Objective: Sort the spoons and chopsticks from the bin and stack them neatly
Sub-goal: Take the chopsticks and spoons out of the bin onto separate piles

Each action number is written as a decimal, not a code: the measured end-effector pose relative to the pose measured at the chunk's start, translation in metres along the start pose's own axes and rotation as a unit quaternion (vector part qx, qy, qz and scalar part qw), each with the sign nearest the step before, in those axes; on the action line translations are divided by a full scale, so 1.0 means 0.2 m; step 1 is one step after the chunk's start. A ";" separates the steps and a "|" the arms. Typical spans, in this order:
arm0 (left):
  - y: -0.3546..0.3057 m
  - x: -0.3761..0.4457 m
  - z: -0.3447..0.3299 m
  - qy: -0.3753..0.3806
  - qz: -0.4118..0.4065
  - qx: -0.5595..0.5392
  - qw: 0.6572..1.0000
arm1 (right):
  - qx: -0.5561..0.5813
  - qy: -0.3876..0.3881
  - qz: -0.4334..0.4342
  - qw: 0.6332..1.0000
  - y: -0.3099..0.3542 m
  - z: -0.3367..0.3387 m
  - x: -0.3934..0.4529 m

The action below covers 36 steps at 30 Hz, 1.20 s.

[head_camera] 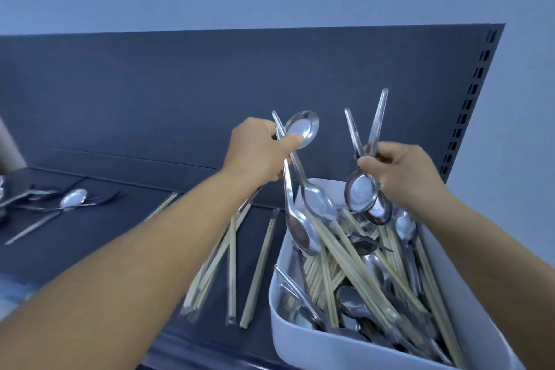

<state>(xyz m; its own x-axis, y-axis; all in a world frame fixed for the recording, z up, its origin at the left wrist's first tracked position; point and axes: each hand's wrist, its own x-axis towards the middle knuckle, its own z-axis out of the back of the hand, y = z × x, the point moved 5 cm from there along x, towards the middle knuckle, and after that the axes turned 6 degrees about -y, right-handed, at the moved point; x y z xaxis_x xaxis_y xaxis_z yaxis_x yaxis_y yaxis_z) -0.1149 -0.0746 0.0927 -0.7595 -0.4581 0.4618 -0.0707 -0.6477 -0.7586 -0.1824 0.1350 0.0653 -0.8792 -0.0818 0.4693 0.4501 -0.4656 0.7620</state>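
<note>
A white bin [303,339] at the lower right holds a jumble of metal spoons and pale chopsticks [354,267]. Above its far left corner my left hand [255,150] grips three spoons [301,129]: one bowl points up by my thumb and two hang down toward the bin. My right hand [402,171] holds two spoons [360,192] over the bin's far end, bowls down and handles pointing up.
Wrapped chopsticks [231,261] lie in rough rows on the dark shelf left of the bin. Several spoons [73,198] lie farther left near the shelf's back. A dark back panel [180,93] rises behind, with a slotted upright [468,105] at the right.
</note>
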 end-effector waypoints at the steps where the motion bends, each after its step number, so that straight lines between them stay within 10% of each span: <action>1: 0.01 0.00 0.05 -0.003 0.001 0.001 1.000 | -0.005 0.006 0.004 1.000 0.05 -0.03 -0.01; 22: 1.27 -0.17 1.78 -0.107 0.118 0.074 0.984 | 0.064 0.222 0.018 0.973 1.23 -1.74 -0.72; 36: 1.96 0.19 2.07 -0.123 0.178 0.089 0.972 | 0.004 0.248 0.001 0.969 1.35 -2.48 -0.59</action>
<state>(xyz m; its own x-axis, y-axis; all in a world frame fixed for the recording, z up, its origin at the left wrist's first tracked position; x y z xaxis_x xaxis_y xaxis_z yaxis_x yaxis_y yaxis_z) 0.0953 -0.5983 0.0034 -0.5356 -0.7902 0.2979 0.2980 -0.5069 -0.8088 -0.0335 -0.4184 -0.0057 -0.8443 -0.4973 0.1995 0.4511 -0.4587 0.7656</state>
